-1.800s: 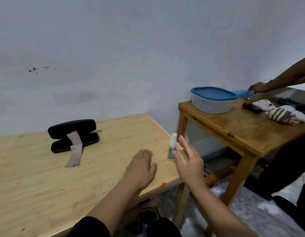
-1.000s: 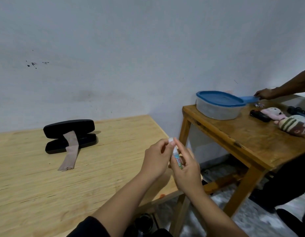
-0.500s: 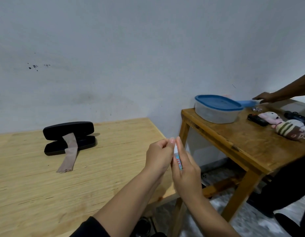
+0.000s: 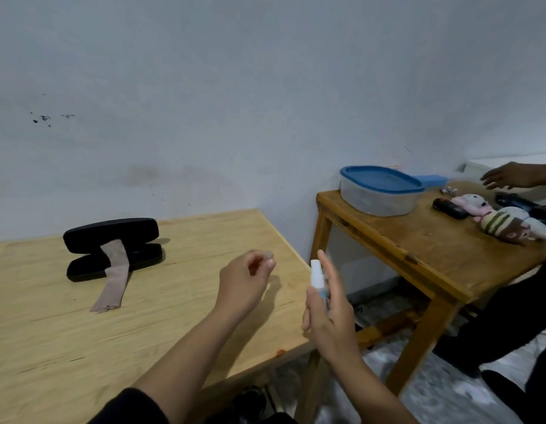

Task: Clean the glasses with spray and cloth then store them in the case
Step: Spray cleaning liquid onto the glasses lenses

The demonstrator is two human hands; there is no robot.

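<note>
Over light table [image 4: 81, 347], right hand [image 4: 329, 319] fingers [image 4: 333, 280] hold upright spray bottle [image 4: 317, 278].

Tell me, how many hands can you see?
3. Left hand above the light table, right hand holding the spray bottle, another person's hand far right; their other hand is unseen.

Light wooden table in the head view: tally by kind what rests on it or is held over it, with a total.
Glasses case, black, partly open: 1
Cloth, beige strip draped out of the case: 1
Spray bottle, white-topped, held in the right hand: 1
Total: 3
No glasses are visible.
</note>
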